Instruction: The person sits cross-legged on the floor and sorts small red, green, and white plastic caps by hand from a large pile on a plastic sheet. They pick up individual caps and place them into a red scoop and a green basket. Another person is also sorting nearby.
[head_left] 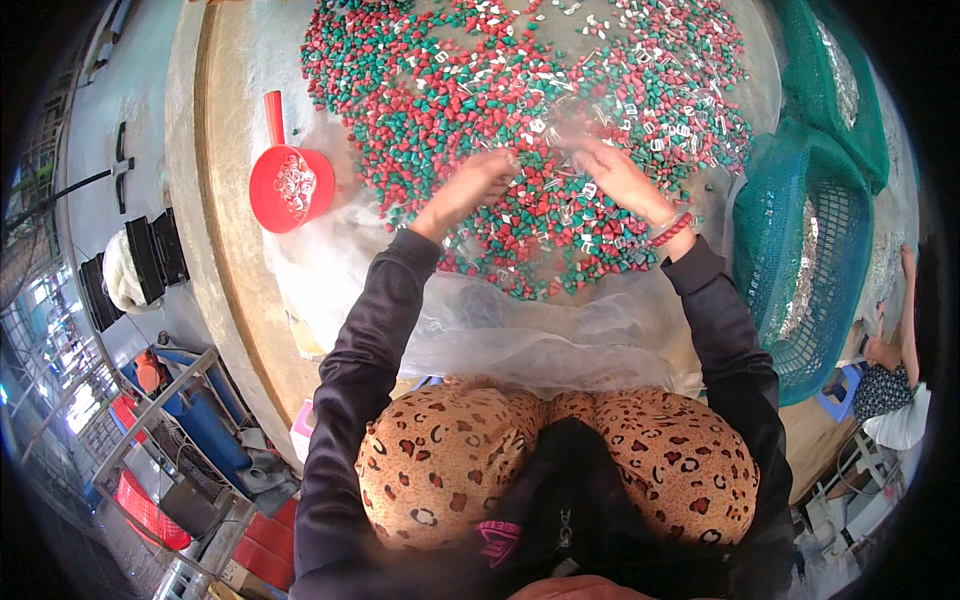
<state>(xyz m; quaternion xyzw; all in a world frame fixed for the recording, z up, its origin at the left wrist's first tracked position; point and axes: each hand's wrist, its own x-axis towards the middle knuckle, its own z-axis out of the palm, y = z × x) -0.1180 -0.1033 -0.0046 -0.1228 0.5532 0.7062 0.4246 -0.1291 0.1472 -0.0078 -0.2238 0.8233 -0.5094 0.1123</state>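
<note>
A wide spread of small red and green pieces (420, 130), mixed with white and clear buckle-like pieces (690, 125), lies in front of me. Over its middle, my left hand (475, 190) has its fingers drawn together; whatever they hold is too small to make out. My right hand (622, 182), a red band round its wrist, reaches over the same spread from the right, its fingers smeared by motion. To the left of the pile, a red long-handled scoop (262, 195) holds some clear pieces.
Clear plastic sheeting (520, 330) runs beneath the pile toward my lap. Teal plastic baskets (850, 260) with green netting stand on the right, holding shiny pieces. Another person's arm (908, 310) shows at the far right. A raised ledge (205, 200) runs along the left.
</note>
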